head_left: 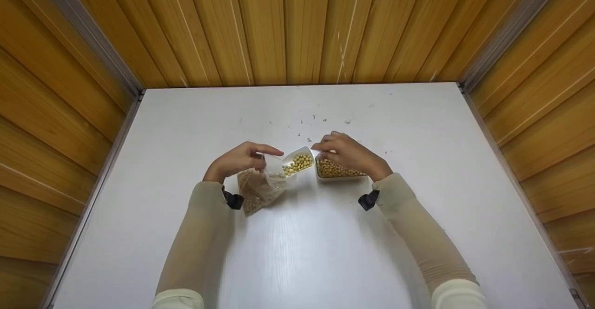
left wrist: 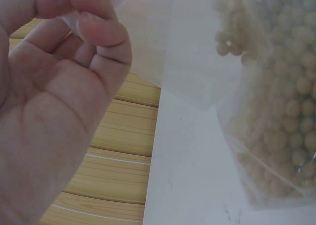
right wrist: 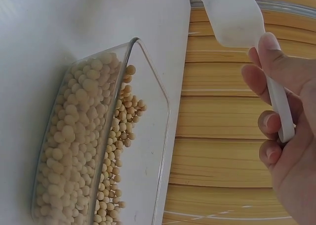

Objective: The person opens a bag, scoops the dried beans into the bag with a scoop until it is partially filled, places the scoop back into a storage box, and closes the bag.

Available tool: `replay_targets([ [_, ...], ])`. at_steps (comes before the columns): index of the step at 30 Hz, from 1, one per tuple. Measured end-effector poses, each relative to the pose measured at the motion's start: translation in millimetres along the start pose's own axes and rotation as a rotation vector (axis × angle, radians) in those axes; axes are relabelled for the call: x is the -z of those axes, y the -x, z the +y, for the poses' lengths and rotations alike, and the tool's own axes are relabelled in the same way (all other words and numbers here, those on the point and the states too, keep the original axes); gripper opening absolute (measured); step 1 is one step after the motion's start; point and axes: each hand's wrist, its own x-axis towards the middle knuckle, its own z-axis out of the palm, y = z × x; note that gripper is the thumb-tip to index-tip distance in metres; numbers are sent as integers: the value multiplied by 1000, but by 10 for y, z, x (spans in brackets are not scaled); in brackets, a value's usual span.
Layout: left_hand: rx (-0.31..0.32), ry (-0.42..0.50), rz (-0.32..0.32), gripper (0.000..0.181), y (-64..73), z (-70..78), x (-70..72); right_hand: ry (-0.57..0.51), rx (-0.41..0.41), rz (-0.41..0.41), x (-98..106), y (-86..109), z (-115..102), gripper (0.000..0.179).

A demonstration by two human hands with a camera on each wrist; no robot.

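My right hand (head_left: 348, 153) grips the handle of a white scoop (right wrist: 238, 18), fingers curled round it. Round yellow soybeans (head_left: 300, 162) lie in the scoop, which tilts toward the mouth of a clear plastic bag (head_left: 262, 190). With thumb and fingers, my left hand (head_left: 237, 160) pinches the bag's upper edge. In the left wrist view, many soybeans (left wrist: 291, 111) fill the bag's lower part, and a small cluster shows higher up. Beneath my right hand stands a clear rectangular container (right wrist: 167, 109) holding more soybeans (right wrist: 74, 136).
Container and bag stand side by side on a white table (head_left: 297, 244). Small dark specks (head_left: 314, 117) mark the surface behind the hands. Wood-patterned panels (head_left: 302, 30) rise along the back and both sides of the table.
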Motion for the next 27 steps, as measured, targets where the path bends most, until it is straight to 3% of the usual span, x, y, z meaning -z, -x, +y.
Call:
replay_targets([
  [9, -15, 1, 6, 47, 6, -3, 5, 100, 41, 8, 39, -28, -48, 28],
  [27, -6, -6, 14, 47, 23, 41, -8, 143, 56, 27, 53, -32, -75, 28],
])
